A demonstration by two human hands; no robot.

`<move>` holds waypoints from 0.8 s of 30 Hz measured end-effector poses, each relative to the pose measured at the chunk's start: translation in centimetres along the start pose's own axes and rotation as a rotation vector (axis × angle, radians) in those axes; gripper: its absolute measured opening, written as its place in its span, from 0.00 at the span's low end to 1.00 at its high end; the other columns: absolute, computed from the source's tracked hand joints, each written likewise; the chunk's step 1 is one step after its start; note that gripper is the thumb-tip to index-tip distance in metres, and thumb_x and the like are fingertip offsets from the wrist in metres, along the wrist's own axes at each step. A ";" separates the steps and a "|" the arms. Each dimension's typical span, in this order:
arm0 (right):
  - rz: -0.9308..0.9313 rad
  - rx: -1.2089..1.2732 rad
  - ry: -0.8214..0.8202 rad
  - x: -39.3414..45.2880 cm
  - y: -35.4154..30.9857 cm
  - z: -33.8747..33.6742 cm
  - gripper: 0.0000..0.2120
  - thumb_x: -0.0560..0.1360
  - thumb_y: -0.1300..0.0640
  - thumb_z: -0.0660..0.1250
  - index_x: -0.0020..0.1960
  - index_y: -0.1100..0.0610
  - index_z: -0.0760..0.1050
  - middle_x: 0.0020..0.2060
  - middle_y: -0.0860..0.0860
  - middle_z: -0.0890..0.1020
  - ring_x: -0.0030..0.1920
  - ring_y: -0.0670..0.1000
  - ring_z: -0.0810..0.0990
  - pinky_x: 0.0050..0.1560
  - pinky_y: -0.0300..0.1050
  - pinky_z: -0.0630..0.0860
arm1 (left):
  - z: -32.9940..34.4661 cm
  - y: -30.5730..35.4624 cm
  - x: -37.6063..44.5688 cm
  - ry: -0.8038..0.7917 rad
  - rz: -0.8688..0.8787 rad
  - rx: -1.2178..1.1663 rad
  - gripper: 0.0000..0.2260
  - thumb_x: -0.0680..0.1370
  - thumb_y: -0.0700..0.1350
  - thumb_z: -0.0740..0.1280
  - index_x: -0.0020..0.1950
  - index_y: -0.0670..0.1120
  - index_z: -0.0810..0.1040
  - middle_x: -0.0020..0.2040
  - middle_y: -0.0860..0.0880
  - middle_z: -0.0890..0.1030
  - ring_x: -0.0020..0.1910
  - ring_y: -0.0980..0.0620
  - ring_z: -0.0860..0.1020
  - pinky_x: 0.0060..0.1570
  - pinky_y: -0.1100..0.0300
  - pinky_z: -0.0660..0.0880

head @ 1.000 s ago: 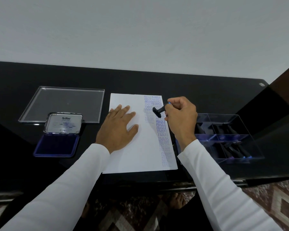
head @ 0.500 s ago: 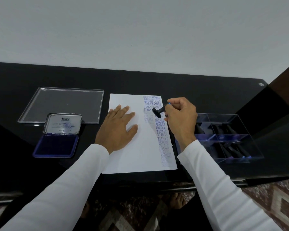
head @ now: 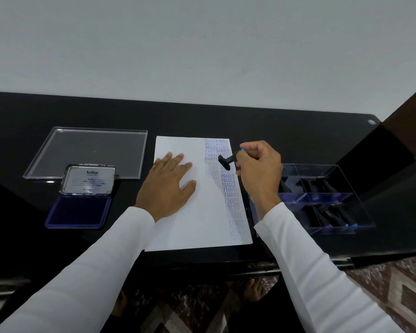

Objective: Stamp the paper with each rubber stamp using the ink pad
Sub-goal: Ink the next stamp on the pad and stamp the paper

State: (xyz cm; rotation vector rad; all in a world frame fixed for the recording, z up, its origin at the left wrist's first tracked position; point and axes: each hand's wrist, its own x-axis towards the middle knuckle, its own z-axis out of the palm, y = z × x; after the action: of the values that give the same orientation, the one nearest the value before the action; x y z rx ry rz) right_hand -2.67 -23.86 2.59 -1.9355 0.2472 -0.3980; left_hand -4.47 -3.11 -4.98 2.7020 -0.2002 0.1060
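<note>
A white sheet of paper (head: 178, 227) lies on the black table, with columns of blue stamped words down its right side. My left hand (head: 167, 186) rests flat on the sheet, fingers spread. My right hand (head: 258, 169) grips a black rubber stamp (head: 225, 162) by its handle, the stamp's base at the paper's right column near the top. Whether the base touches the sheet I cannot tell. An open ink pad (head: 78, 211) with a blue cushion and upright lid sits to the left.
A clear plastic lid (head: 89, 152) lies flat behind the ink pad. To the right, a clear divided box (head: 322, 200) holds several more black stamps. The black table (head: 298, 131) ends at a front edge near my elbows; patterned floor shows below.
My right hand and the stamp shifted only very slightly over the same spot on the paper. My left hand stayed flat in place.
</note>
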 end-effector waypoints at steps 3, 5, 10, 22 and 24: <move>-0.010 -0.008 -0.017 -0.4 -0.1 0.0 0.06 0.75 0.59 0.70 0.45 0.48 0.79 0.38 0.43 0.84 0.39 0.47 0.84 0.42 0.51 0.84 | -0.3 0.1 0.0 -0.008 0.006 -0.037 0.27 0.82 0.62 0.58 0.79 0.54 0.65 0.82 0.52 0.57 0.82 0.50 0.49 0.79 0.52 0.44; -0.010 -0.005 -0.042 -0.6 -0.2 0.1 0.07 0.75 0.59 0.70 0.46 0.48 0.79 0.38 0.43 0.84 0.40 0.47 0.84 0.42 0.51 0.84 | -0.8 0.1 -0.2 0.008 0.007 -0.104 0.26 0.83 0.60 0.60 0.79 0.54 0.65 0.82 0.53 0.57 0.82 0.52 0.49 0.78 0.53 0.46; -0.016 0.023 -0.110 -1.8 -1.2 1.1 0.06 0.75 0.61 0.69 0.48 0.50 0.80 0.38 0.44 0.84 0.39 0.48 0.84 0.42 0.54 0.84 | -2.3 0.0 -1.6 0.075 -0.001 -0.169 0.26 0.82 0.59 0.62 0.79 0.52 0.67 0.82 0.52 0.60 0.82 0.52 0.50 0.79 0.51 0.49; -0.105 0.020 -0.371 -8.4 -4.9 8.2 0.08 0.77 0.58 0.69 0.55 0.50 0.83 0.49 0.47 0.85 0.46 0.48 0.84 0.50 0.52 0.83 | -7.7 -6.3 -10.7 0.213 -0.153 -0.139 0.27 0.79 0.57 0.68 0.76 0.49 0.71 0.78 0.50 0.67 0.80 0.50 0.57 0.77 0.48 0.60; -0.127 0.008 -0.419 -9.7 -5.5 9.3 0.09 0.77 0.59 0.69 0.55 0.50 0.83 0.47 0.47 0.85 0.44 0.47 0.84 0.49 0.50 0.84 | -8.2 -7.6 -12.2 0.243 -0.189 -0.097 0.26 0.79 0.57 0.68 0.75 0.49 0.72 0.77 0.50 0.68 0.79 0.50 0.59 0.76 0.53 0.58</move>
State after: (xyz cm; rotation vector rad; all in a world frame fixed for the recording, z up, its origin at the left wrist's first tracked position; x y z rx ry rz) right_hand -8.11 -10.41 2.89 -1.9818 -0.1501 -0.0683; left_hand -15.71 8.63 -1.97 2.5680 0.1191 0.3551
